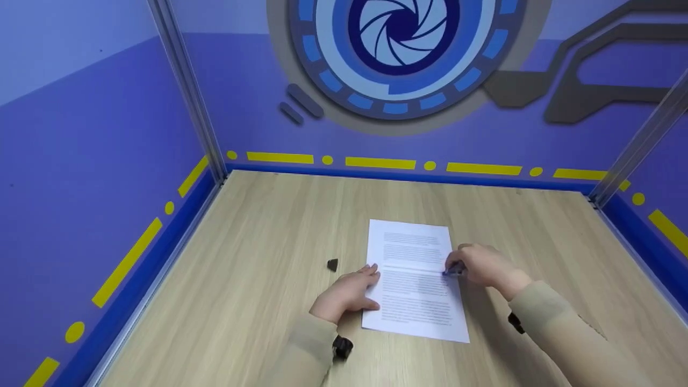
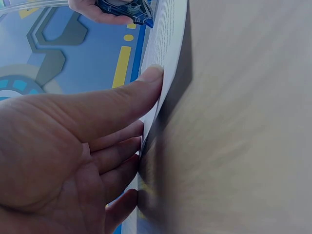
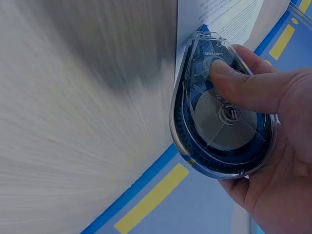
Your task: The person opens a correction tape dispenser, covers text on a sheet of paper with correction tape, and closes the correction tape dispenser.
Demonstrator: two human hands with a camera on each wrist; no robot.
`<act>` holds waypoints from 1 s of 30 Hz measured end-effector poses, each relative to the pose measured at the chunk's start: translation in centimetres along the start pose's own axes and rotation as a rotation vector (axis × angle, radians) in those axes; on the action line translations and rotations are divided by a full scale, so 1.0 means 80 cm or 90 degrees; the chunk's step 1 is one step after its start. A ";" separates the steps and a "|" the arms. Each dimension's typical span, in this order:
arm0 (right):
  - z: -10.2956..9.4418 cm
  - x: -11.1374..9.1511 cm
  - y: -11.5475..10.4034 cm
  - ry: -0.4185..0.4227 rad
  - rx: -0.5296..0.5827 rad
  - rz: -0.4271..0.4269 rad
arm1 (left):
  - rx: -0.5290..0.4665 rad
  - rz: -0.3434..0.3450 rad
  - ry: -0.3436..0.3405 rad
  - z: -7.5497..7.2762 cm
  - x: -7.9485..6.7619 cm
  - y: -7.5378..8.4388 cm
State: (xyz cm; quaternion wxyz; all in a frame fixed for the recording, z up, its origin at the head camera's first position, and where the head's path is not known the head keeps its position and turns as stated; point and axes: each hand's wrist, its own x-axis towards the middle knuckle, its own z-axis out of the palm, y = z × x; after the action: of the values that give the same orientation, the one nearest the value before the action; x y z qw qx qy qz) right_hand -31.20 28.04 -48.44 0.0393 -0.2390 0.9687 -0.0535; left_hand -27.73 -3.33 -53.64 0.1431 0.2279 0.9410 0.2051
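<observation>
A printed sheet of paper (image 1: 408,287) lies on the wooden table. My left hand (image 1: 348,292) rests on its left edge with thumb and fingers spread; the left wrist view shows the thumb (image 2: 141,87) touching the page, whose near edge lifts slightly. In my right hand (image 1: 486,264) I grip a clear and dark blue correction tape dispenser (image 3: 222,117), thumb on one side and fingers behind it. In the head view its tip meets the right end of a text line around mid-page. The hand hides most of the dispenser there.
A small dark piece (image 1: 332,265), its kind unclear, lies on the table (image 1: 258,258) left of the paper. Blue-purple panels (image 1: 242,97) with yellow marks enclose the table at the back and sides, joined by metal corner posts (image 1: 188,86).
</observation>
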 end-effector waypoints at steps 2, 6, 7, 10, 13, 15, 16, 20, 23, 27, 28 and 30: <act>0.000 0.000 0.000 0.000 0.003 0.000 | 0.001 0.001 0.001 0.000 0.000 0.000; -0.001 0.000 0.000 0.000 0.005 0.000 | 0.004 0.005 0.002 -0.001 -0.002 0.001; -0.001 0.000 -0.001 0.001 0.005 -0.001 | 0.004 0.005 0.003 -0.001 -0.002 0.001; -0.001 -0.001 -0.001 0.004 0.005 -0.004 | 0.006 0.006 0.002 -0.002 -0.002 0.001; -0.001 -0.002 0.000 0.008 0.004 -0.006 | 0.000 0.001 0.001 -0.002 -0.003 0.001; 0.000 -0.002 0.000 0.010 0.004 -0.006 | -0.005 -0.002 0.001 -0.002 -0.004 0.001; 0.000 -0.002 0.000 0.010 0.004 -0.004 | -0.006 -0.003 0.001 -0.002 -0.004 0.002; 0.000 -0.002 0.001 0.013 0.001 -0.010 | 0.002 0.001 0.002 -0.002 -0.003 0.000; 0.000 -0.003 0.002 0.017 -0.003 -0.014 | 0.006 0.002 0.000 -0.001 -0.002 -0.001; 0.001 -0.003 0.003 0.018 -0.003 -0.012 | -0.002 0.000 -0.001 -0.001 -0.001 -0.001; 0.001 -0.003 0.003 0.017 -0.002 -0.010 | -0.004 -0.001 -0.001 0.000 -0.001 -0.001; 0.001 -0.004 0.003 0.015 0.001 -0.007 | -0.006 -0.002 -0.001 0.000 -0.002 -0.001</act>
State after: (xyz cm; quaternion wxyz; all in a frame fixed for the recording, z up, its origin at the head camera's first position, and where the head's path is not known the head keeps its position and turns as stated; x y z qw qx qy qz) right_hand -31.03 28.38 -48.52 0.0279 -0.2434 0.9679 -0.0571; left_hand -27.65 -3.45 -53.62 0.1451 0.2261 0.9402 0.2094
